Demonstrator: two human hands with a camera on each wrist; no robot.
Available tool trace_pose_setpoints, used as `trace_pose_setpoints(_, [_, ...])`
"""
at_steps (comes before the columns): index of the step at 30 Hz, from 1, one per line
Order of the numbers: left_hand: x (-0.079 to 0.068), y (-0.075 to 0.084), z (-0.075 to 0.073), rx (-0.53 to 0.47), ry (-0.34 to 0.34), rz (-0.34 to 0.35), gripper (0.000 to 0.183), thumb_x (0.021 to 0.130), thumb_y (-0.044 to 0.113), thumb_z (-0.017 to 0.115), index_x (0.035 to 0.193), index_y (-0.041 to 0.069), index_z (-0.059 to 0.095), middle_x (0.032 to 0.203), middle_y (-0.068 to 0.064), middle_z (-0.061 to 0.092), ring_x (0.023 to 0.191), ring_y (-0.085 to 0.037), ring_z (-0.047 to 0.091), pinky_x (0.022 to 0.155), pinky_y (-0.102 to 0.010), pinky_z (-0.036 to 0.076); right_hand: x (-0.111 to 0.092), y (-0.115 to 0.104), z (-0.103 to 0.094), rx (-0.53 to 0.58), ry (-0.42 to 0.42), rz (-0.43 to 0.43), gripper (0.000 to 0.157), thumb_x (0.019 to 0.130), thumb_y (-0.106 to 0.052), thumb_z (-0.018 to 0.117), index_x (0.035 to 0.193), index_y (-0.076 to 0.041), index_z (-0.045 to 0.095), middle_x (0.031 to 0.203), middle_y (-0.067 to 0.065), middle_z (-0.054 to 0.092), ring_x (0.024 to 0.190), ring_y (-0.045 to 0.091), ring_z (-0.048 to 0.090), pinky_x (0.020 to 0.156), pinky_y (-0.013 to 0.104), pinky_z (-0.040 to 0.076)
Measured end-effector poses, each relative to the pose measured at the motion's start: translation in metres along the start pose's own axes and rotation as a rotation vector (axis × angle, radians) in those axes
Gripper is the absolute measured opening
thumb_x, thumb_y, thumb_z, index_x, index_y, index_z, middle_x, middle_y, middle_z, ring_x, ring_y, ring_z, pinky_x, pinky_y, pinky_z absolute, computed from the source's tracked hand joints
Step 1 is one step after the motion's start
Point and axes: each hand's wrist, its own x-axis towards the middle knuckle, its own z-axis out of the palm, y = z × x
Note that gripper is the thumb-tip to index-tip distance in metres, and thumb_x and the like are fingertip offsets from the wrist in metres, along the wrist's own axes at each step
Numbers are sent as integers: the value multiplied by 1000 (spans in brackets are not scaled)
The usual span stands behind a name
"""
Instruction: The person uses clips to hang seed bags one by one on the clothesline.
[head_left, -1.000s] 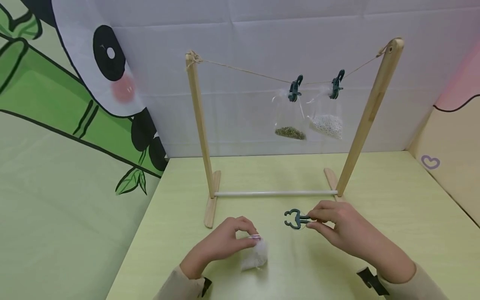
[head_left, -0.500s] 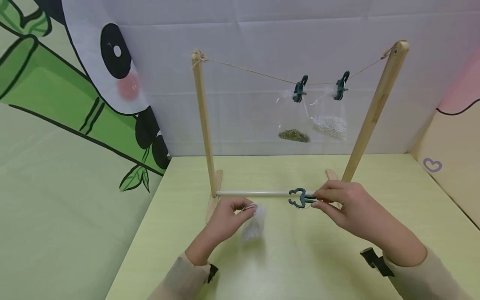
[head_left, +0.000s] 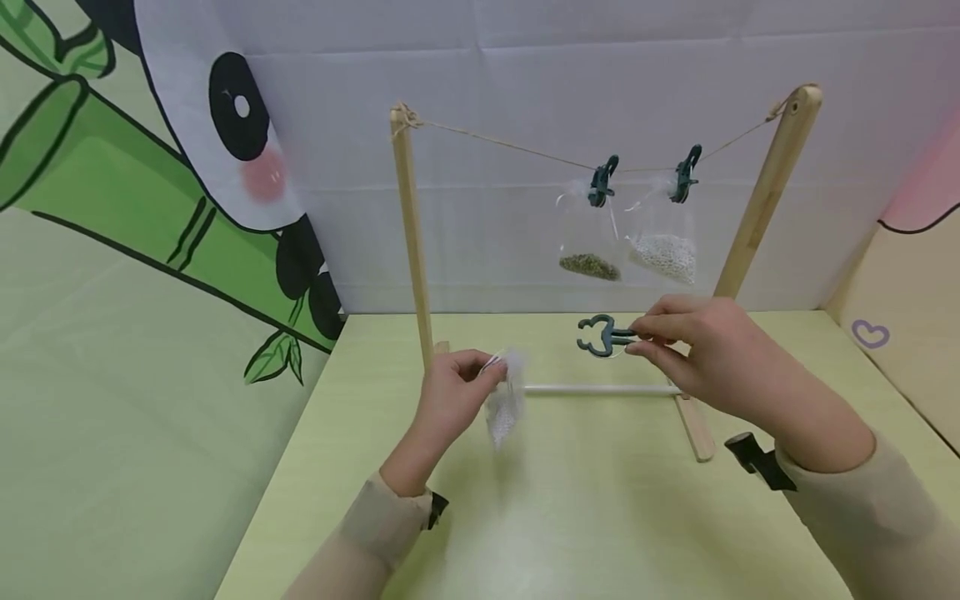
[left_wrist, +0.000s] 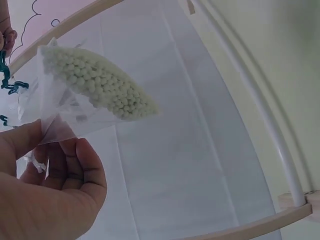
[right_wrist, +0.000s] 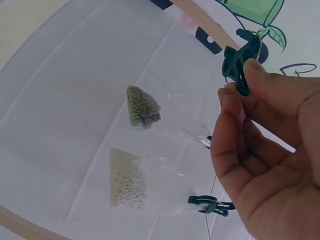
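Observation:
My left hand (head_left: pixel 457 392) pinches the top of a clear zip bag (head_left: pixel 506 408) between thumb and fingers. The bag hangs above the table, and in the left wrist view small pale beads (left_wrist: pixel 100 82) fill its far end. My right hand (head_left: pixel 701 342) pinches the handles of a dark green plastic clip (head_left: pixel 602 335), whose jaws stand apart and point left. Beyond both hands a thin string (head_left: pixel 502 142) sags between two wooden posts. Two green clips (head_left: pixel 602 181) on it hold a bag of greenish bits (head_left: pixel 590 265) and a bag of white beads (head_left: pixel 663 254).
A left wooden post (head_left: pixel 411 233) and a right wooden post (head_left: pixel 768 192) carry the string. A white rod (head_left: pixel 592 390) joins them low down, with a wooden foot (head_left: pixel 696 429) at the right. The pale yellow table (head_left: pixel 585 517) meets a white cloth backdrop (head_left: pixel 480 225).
Both hands have risen and moved forward toward the string. The left hand has lifted its bag off the table area, and the right hand has carried its clip upward with the handles still pinched.

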Motion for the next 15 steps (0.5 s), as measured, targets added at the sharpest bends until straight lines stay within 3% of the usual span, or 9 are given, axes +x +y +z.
trace_pose_setpoints(9, [28, 26, -5, -8, 131, 69, 16, 90, 9, 76, 76, 1, 74, 72, -4, 65, 65, -17, 54, 57, -26, 46, 40, -3, -23, -91, 15, -68, 21, 72, 8, 87, 90, 3, 78, 80, 6, 70, 58, 10, 61, 49, 29, 50])
trace_pose_setpoints(15, [48, 41, -6, -19, 181, 84, 19, 90, 11, 77, 76, 0, 71, 70, -4, 62, 65, -16, 54, 56, -25, 46, 64, -3, -38, -113, -5, -75, 17, 75, 8, 85, 90, 4, 79, 78, 6, 70, 56, 11, 59, 47, 29, 48])
